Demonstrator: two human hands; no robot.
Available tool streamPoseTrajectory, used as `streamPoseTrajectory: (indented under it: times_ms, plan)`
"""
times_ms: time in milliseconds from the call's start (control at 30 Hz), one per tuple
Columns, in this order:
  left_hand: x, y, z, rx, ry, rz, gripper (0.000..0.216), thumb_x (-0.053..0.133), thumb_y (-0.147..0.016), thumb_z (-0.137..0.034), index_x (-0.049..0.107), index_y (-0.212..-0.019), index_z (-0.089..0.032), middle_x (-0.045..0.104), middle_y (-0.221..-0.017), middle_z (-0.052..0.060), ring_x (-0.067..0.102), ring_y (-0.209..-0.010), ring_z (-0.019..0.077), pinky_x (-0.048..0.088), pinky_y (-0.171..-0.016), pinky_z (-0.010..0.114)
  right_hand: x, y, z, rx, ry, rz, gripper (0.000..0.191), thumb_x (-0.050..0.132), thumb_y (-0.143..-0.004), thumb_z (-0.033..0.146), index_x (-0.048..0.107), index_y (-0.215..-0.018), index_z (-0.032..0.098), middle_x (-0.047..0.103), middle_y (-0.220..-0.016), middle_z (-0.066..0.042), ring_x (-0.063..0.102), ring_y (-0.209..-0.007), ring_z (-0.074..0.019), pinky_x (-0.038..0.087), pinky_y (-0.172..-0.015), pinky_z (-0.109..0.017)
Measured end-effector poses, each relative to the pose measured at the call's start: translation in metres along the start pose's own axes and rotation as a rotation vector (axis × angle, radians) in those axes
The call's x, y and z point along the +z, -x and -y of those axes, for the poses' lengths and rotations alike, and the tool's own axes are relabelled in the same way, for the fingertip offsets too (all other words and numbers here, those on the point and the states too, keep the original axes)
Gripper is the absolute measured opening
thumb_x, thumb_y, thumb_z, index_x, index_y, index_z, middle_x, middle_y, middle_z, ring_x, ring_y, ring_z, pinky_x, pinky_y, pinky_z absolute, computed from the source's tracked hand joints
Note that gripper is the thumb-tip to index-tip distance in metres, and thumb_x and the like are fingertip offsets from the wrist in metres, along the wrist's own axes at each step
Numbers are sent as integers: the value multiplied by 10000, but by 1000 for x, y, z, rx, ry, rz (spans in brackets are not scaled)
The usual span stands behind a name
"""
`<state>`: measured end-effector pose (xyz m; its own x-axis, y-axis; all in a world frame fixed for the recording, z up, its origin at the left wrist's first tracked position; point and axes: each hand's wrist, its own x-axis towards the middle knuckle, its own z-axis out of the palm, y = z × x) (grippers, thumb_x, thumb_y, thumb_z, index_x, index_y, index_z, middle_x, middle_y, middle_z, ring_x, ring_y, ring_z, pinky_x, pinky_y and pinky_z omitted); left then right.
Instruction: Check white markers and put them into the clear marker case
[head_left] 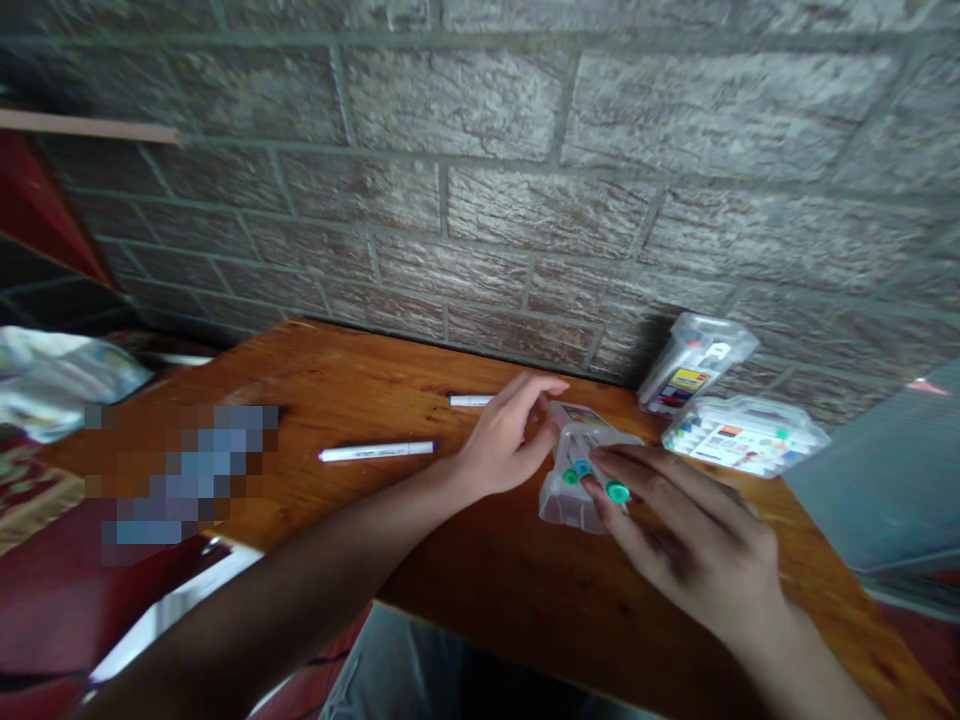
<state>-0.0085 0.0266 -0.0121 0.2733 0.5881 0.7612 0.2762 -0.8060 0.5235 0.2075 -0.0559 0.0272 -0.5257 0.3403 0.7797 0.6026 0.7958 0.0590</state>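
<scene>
Two plastic cases point(694, 375) point(739, 445) are set by rough brick point(487, 220); a green-capped marker point(618, 491) is pinched by the right grip point(697, 535), a translucent box point(559, 502) held by the left grip point(510, 440).

Markers point(376, 452) on table point(480, 580), left of pen case point(568, 506); other cases point(750, 440) right, before wall point(495, 110).

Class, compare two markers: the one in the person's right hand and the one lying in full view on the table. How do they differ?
The held marker shows a green end; the lying marker has a purple one.
The held marker is gripped in the right hand at the clear case; the lying marker rests flat on the table.
The held marker is partly covered by fingers; the lying marker shows whole.
</scene>
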Motion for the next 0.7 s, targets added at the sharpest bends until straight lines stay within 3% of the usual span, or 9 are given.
streamPoseTrajectory:
  times_ms: [400, 700]
  plan:
    - [-3, -1, -3, -4, 79, -22, 235, 596, -1037, -230, 623, -1264, -179, 697, -1148, 92, 670, -978, 199, 569, -869, 343, 8, 6, -9, 60, 40, 68, 241, 672, -1020, 226, 728, -1251, 182, 816, -1144, -119, 825, -918, -265, 687, -876, -377]
    - [-10, 0, -12, 66, 178, 27, 469, 692, -951, -382, 569, -1360, -189, 644, -1207, 122, 630, -1081, 262, 545, -940, 412, 8, 3, -5, 151, -26, 100, 256, 710, -975, 160, 717, -1231, 174, 839, -1125, -106, 830, -937, -252, 677, -846, -370]
